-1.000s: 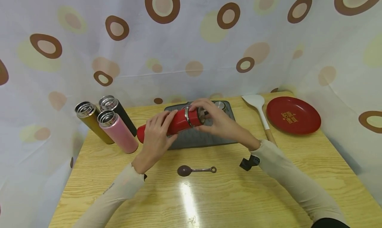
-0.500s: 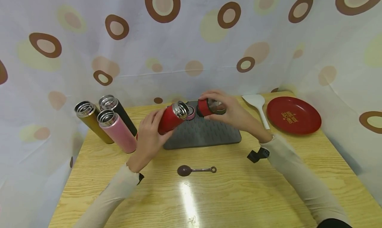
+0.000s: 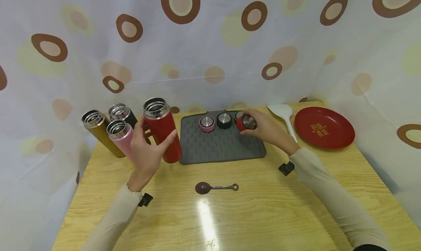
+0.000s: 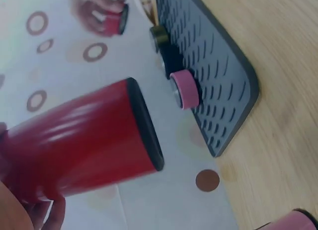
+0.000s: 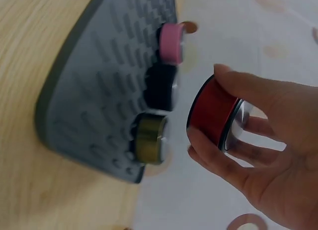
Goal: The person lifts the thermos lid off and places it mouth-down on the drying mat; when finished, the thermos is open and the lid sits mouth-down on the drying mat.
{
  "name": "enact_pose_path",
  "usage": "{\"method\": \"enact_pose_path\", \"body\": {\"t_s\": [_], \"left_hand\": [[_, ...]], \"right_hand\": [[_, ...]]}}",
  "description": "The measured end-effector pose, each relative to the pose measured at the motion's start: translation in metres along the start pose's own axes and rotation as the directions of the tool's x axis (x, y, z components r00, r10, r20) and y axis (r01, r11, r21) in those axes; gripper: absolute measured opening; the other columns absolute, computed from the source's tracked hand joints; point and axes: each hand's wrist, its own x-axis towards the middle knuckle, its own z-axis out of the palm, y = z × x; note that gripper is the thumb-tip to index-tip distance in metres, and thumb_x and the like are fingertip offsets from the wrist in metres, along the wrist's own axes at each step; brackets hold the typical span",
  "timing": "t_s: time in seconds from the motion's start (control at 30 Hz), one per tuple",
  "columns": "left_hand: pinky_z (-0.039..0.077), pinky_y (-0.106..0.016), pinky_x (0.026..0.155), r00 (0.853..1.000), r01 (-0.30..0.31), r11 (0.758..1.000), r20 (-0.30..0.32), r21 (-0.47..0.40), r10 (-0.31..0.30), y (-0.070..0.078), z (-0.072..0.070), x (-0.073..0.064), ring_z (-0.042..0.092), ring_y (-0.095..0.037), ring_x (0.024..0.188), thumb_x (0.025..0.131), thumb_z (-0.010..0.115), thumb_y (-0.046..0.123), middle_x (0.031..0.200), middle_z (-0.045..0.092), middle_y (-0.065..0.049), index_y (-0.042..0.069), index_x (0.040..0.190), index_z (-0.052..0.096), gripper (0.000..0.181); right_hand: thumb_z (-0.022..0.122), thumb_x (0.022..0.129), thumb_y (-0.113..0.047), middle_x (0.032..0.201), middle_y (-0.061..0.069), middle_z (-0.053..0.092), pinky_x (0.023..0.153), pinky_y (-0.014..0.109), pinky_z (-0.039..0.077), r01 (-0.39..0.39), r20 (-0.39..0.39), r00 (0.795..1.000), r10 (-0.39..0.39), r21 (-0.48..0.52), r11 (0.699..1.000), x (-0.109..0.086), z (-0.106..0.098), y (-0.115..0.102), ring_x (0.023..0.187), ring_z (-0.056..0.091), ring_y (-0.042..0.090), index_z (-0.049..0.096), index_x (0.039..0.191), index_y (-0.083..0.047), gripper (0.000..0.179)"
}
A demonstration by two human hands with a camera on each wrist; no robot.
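Observation:
My left hand (image 3: 146, 150) grips a red thermos bottle (image 3: 163, 134), upright with its steel mouth uncovered, beside the other bottles. In the left wrist view its dark base (image 4: 145, 124) shows, held off the table. The red lid (image 5: 213, 111) is pinched between the thumb and fingers of my right hand (image 5: 263, 135), in the air near the mat's back right part. On the grey ridged mat (image 3: 213, 148) a pink lid (image 3: 207, 123), a black lid (image 3: 224, 120) and a gold lid (image 5: 150, 138) stand in a row; in the head view my right hand partly covers the gold one.
Gold (image 3: 106, 137), black (image 3: 126, 114) and pink (image 3: 121, 134) bottles stand uncapped at the left. A spoon (image 3: 213, 187) lies in front of the mat. A white spatula (image 3: 283, 114) and a red plate (image 3: 323, 128) lie at the right. A patterned curtain (image 3: 210, 53) hangs behind.
The red lid has come off the red bottle. My left hand has carried the bottle left and turned it upright; my right hand has taken the lid right, over the mat.

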Motion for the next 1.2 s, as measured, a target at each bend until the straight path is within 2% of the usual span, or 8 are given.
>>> {"method": "enact_pose_path", "body": {"t_s": [0.17, 0.3, 0.5, 0.63, 0.7, 0.9, 1.03, 1.2], "left_hand": [[0.056, -0.022, 0.090, 0.992, -0.050, 0.991, -0.120, -0.126, 0.035, 0.001, -0.015, 0.008, 0.065, -0.020, 0.112, 0.076, 0.088, 0.001, 0.130, 0.067, -0.010, 0.002, 0.145, 0.052, 0.077], [0.058, -0.023, 0.085, 0.977, -0.036, 0.984, -0.212, -0.174, -0.002, 0.005, -0.032, 0.015, 0.067, -0.023, 0.108, 0.078, 0.086, 0.003, 0.126, 0.068, -0.004, 0.005, 0.142, 0.056, 0.071], [0.056, -0.023, 0.083, 0.915, -0.001, 0.986, -0.397, -0.167, -0.066, 0.017, -0.069, 0.031, 0.066, -0.024, 0.109, 0.080, 0.084, 0.013, 0.123, 0.070, -0.007, 0.003, 0.137, 0.059, 0.063], [0.057, -0.024, 0.085, 0.878, 0.009, 0.985, -0.470, -0.174, -0.092, 0.026, -0.094, 0.042, 0.065, -0.025, 0.111, 0.080, 0.081, 0.014, 0.124, 0.069, -0.012, 0.002, 0.136, 0.058, 0.062], [0.057, -0.024, 0.088, 0.882, 0.022, 0.988, -0.462, -0.155, -0.092, 0.027, -0.107, 0.046, 0.064, -0.025, 0.114, 0.080, 0.079, 0.014, 0.128, 0.067, -0.012, 0.002, 0.137, 0.057, 0.062], [0.055, -0.017, 0.087, 0.931, 0.219, 0.974, -0.310, 0.054, -0.192, 0.017, -0.144, 0.046, 0.064, -0.016, 0.113, 0.086, 0.081, 0.013, 0.132, 0.066, 0.001, 0.014, 0.144, 0.058, 0.063], [0.053, -0.015, 0.086, 0.933, 0.295, 0.943, -0.259, 0.153, -0.250, 0.007, -0.153, 0.041, 0.062, -0.011, 0.114, 0.086, 0.083, 0.015, 0.134, 0.063, 0.008, 0.019, 0.147, 0.055, 0.067], [0.049, -0.014, 0.088, 0.930, 0.354, 0.892, -0.209, 0.280, -0.303, -0.006, -0.151, 0.032, 0.057, -0.007, 0.113, 0.086, 0.084, 0.020, 0.139, 0.061, 0.001, 0.018, 0.150, 0.048, 0.074]], "right_hand": [[0.087, 0.086, -0.016, 0.127, 0.029, 0.061, 0.087, 0.051, 0.054, -0.022, 0.015, 1.000, 0.023, -0.089, 0.996, 0.005, 0.018, 0.025, 0.103, 0.062, 0.036, 0.054, 0.148, 0.004, 0.073], [0.087, 0.086, -0.013, 0.128, 0.031, 0.060, 0.092, 0.053, 0.054, -0.031, 0.046, 0.998, 0.039, -0.151, 0.988, 0.004, 0.029, 0.033, 0.109, 0.063, 0.040, 0.055, 0.145, 0.007, 0.070], [0.085, 0.087, -0.012, 0.132, 0.034, 0.059, 0.095, 0.056, 0.054, -0.043, 0.071, 0.996, 0.058, -0.190, 0.981, 0.001, 0.038, 0.034, 0.116, 0.062, 0.047, 0.055, 0.143, 0.011, 0.067], [0.085, 0.089, -0.014, 0.135, 0.034, 0.057, 0.096, 0.056, 0.053, -0.074, 0.067, 0.994, 0.087, -0.183, 0.980, 0.002, 0.040, 0.036, 0.117, 0.062, 0.046, 0.053, 0.145, 0.010, 0.069], [0.084, 0.089, -0.016, 0.135, 0.033, 0.057, 0.096, 0.055, 0.053, -0.082, 0.069, 0.993, 0.095, -0.178, 0.981, 0.003, 0.039, 0.037, 0.117, 0.062, 0.045, 0.053, 0.145, 0.009, 0.069], [0.083, 0.091, -0.017, 0.136, 0.033, 0.055, 0.096, 0.057, 0.052, -0.105, 0.093, 0.988, 0.124, -0.189, 0.976, 0.005, 0.039, 0.037, 0.118, 0.061, 0.047, 0.051, 0.147, 0.009, 0.070], [0.083, 0.091, -0.016, 0.137, 0.034, 0.055, 0.098, 0.057, 0.052, -0.123, 0.094, 0.985, 0.142, -0.181, 0.976, 0.006, 0.041, 0.037, 0.120, 0.060, 0.047, 0.050, 0.147, 0.009, 0.070], [0.081, 0.093, -0.017, 0.137, 0.035, 0.054, 0.097, 0.055, 0.054, -0.126, 0.089, 0.986, 0.141, -0.158, 0.979, 0.007, 0.041, 0.039, 0.119, 0.061, 0.045, 0.049, 0.148, 0.010, 0.069]]}}
